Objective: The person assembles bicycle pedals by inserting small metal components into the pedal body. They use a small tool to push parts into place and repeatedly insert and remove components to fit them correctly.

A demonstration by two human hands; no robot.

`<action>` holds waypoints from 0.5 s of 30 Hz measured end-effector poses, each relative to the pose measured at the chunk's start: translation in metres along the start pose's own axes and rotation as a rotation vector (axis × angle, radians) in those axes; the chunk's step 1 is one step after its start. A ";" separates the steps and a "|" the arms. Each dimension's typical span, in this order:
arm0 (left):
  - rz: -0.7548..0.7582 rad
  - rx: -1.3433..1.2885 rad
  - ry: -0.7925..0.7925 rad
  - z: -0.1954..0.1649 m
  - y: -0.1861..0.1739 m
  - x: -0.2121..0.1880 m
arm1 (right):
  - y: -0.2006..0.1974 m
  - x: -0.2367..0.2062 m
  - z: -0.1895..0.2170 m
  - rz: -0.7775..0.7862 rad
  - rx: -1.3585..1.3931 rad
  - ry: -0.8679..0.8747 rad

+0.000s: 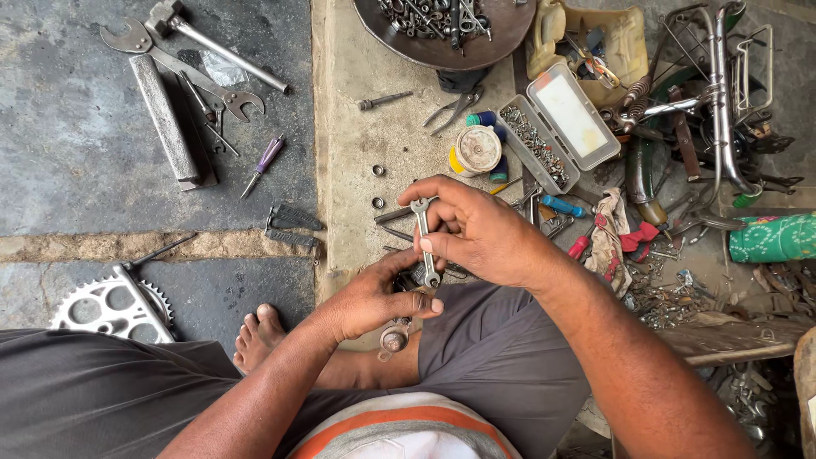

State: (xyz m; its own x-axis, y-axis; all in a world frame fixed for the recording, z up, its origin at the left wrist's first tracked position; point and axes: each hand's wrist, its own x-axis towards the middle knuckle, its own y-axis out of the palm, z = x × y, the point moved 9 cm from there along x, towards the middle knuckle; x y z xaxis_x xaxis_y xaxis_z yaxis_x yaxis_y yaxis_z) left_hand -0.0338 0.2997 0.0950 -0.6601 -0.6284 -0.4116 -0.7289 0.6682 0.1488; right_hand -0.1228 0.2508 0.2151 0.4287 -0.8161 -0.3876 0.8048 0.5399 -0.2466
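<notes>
Spanner (pixel 423 242) upright, long axis near-vertical; right hand (pixel 476 229) grips; left hand (pixel 374 302) below.

**What the view kept out of sight**

The left hand (pixel 374 299) closed around a small metal part (pixel 394 338), hiding most of it; its kind could not be told. The right hand (pixel 480 229) covered the middle of a spanner (pixel 422 242). The bowl (pixel 501 38) of bolts was cut by the top edge, and the sprocket (pixel 106 308) slipped partly under the trouser leg. Scrap (pixel 659 297) by the rag (pixel 608 242) was too small to sort.
</notes>
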 end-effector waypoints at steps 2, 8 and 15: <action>-0.005 -0.049 -0.013 0.000 -0.001 0.000 | -0.003 0.002 -0.002 -0.075 0.005 -0.002; 0.050 -0.211 0.146 -0.023 -0.002 -0.005 | -0.019 -0.018 -0.004 -0.340 0.239 -0.104; 0.004 -0.048 0.179 -0.031 -0.005 -0.002 | -0.030 -0.034 0.010 -0.048 -0.665 0.040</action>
State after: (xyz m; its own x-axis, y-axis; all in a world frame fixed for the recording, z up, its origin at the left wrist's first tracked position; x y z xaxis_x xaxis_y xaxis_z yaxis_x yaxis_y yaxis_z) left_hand -0.0342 0.2847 0.1233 -0.6814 -0.6896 -0.2454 -0.7315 0.6537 0.1941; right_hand -0.1577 0.2605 0.2447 0.3725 -0.8411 -0.3922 0.3925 0.5258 -0.7547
